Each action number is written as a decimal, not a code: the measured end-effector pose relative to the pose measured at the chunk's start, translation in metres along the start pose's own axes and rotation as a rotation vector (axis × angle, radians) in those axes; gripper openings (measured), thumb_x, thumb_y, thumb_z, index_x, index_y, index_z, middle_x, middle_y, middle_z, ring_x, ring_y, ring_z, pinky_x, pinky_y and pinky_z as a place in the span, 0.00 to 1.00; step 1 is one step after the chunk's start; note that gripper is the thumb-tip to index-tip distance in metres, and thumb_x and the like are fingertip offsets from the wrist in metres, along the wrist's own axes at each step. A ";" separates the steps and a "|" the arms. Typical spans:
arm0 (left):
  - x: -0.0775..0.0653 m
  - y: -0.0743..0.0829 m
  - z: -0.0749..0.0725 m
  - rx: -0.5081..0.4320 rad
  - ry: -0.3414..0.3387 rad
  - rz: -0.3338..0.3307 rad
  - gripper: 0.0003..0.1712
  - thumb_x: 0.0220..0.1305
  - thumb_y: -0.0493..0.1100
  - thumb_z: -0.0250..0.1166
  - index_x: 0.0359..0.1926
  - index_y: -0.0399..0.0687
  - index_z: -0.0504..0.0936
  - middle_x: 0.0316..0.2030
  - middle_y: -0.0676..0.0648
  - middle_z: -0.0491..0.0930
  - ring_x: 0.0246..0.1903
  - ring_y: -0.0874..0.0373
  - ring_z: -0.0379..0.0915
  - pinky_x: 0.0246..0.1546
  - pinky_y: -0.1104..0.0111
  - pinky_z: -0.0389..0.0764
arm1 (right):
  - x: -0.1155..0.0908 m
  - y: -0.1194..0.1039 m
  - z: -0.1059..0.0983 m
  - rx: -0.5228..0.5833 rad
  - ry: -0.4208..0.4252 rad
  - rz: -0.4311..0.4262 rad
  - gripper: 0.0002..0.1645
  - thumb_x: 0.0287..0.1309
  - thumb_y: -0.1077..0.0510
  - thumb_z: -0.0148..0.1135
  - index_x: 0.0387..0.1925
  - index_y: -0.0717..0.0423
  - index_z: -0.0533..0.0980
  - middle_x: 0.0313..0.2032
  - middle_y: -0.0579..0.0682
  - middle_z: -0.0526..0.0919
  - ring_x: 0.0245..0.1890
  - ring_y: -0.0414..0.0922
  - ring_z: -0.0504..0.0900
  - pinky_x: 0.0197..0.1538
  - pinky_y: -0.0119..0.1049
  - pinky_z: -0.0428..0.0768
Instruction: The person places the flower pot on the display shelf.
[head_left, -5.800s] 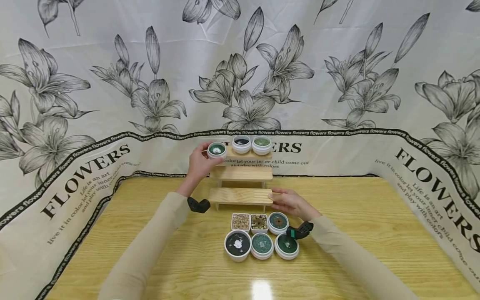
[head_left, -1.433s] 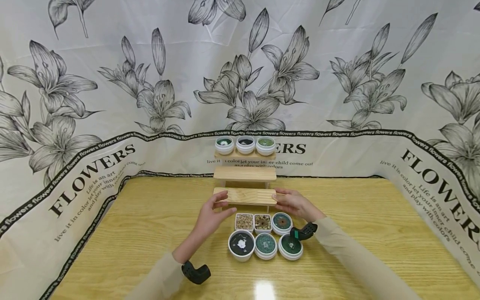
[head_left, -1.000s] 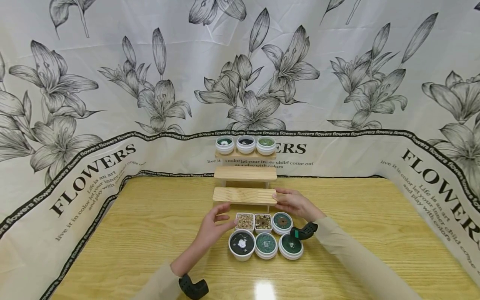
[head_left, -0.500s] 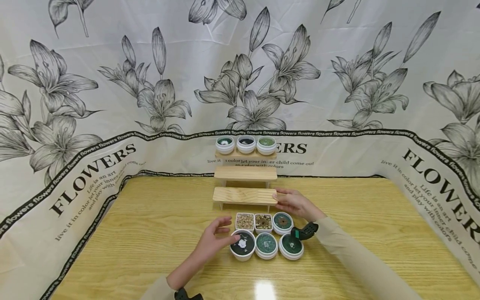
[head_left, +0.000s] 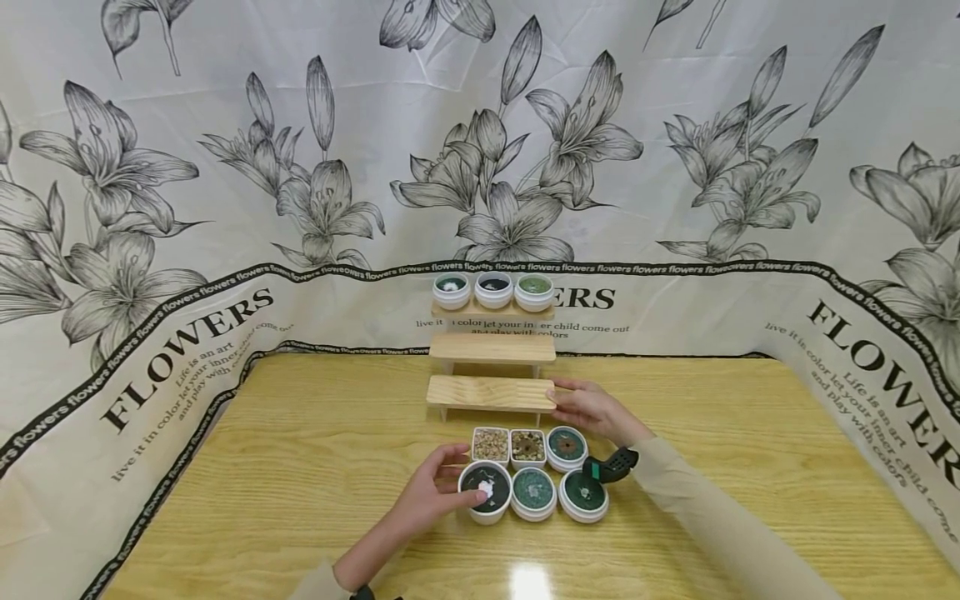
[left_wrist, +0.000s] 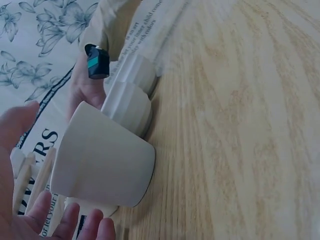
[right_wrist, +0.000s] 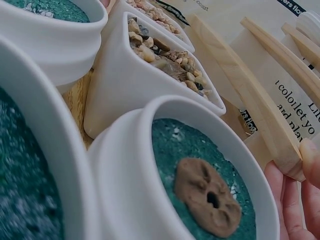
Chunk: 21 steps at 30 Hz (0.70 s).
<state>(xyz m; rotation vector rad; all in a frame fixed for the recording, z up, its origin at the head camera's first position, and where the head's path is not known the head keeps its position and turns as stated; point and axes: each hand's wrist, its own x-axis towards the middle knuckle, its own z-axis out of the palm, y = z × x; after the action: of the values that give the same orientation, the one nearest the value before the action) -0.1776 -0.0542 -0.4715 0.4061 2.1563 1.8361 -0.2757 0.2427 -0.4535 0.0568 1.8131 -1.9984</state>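
Observation:
My left hand (head_left: 431,493) is at the near-left white pot (head_left: 487,515), which has dark filling and a white piece on top. In the head view its thumb reaches over the rim. The left wrist view shows the pot (left_wrist: 102,160) between spread thumb and fingers, with the thumb apart from the wall; whether the fingers touch it I cannot tell. My right hand (head_left: 592,410) pinches the right end of the lowest board of a three-step wooden display stand (head_left: 491,392). In the right wrist view, thumb and fingers hold that board (right_wrist: 245,90).
Beside the dark pot stand a round pot with teal filling (head_left: 533,490) and a dark green one (head_left: 584,492). Behind them are two square pots of pebbles (head_left: 491,445) and a teal pot with a brown piece (head_left: 567,445). Three white pots (head_left: 493,293) line the stand's top step.
A green-filled pot went from my left hand onto the top step's left end. My left hand then came down toward me to the dark-filled pot. My right hand has stayed on the lowest board.

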 end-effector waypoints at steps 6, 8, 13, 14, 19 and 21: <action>-0.001 -0.001 0.000 -0.033 -0.031 0.007 0.42 0.50 0.39 0.74 0.64 0.35 0.65 0.56 0.35 0.72 0.52 0.47 0.74 0.53 0.63 0.80 | -0.002 -0.001 0.000 0.001 -0.001 -0.003 0.39 0.69 0.63 0.48 0.72 0.72 0.43 0.43 0.48 0.76 0.37 0.33 0.80 0.45 0.24 0.81; -0.003 -0.002 0.001 -0.046 -0.042 0.010 0.42 0.49 0.38 0.75 0.64 0.34 0.65 0.56 0.34 0.72 0.51 0.47 0.75 0.52 0.65 0.80 | -0.003 0.000 0.000 -0.005 -0.001 -0.005 0.39 0.69 0.62 0.48 0.72 0.72 0.43 0.44 0.48 0.76 0.37 0.33 0.80 0.46 0.24 0.81; -0.005 -0.006 0.004 -0.101 -0.087 0.029 0.42 0.48 0.33 0.74 0.62 0.30 0.63 0.54 0.32 0.72 0.47 0.53 0.77 0.47 0.73 0.80 | -0.003 0.001 0.000 -0.007 0.001 -0.002 0.39 0.69 0.62 0.49 0.72 0.71 0.44 0.44 0.48 0.76 0.37 0.32 0.79 0.46 0.24 0.81; -0.005 -0.007 0.004 -0.111 -0.098 0.035 0.42 0.48 0.33 0.74 0.62 0.30 0.63 0.54 0.32 0.71 0.46 0.55 0.77 0.46 0.73 0.80 | -0.003 0.001 0.000 -0.005 -0.004 -0.005 0.40 0.69 0.61 0.50 0.72 0.72 0.43 0.44 0.48 0.76 0.37 0.32 0.79 0.46 0.24 0.81; -0.006 -0.008 0.004 -0.108 -0.115 0.059 0.42 0.47 0.32 0.74 0.62 0.29 0.63 0.54 0.30 0.71 0.45 0.59 0.77 0.46 0.74 0.81 | -0.002 0.002 0.000 0.001 -0.018 -0.013 0.41 0.69 0.61 0.50 0.72 0.72 0.42 0.44 0.48 0.76 0.38 0.32 0.79 0.46 0.24 0.81; -0.007 -0.008 0.004 -0.096 -0.114 0.067 0.42 0.46 0.32 0.74 0.61 0.29 0.63 0.54 0.30 0.71 0.46 0.58 0.76 0.47 0.74 0.80 | -0.002 0.002 0.000 0.003 -0.020 -0.015 0.40 0.69 0.62 0.49 0.72 0.72 0.42 0.44 0.48 0.75 0.38 0.32 0.79 0.46 0.24 0.81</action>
<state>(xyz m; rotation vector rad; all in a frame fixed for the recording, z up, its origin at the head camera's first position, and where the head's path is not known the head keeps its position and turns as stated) -0.1699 -0.0541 -0.4794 0.5538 1.9935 1.8950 -0.2738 0.2433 -0.4545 0.0237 1.8035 -2.0051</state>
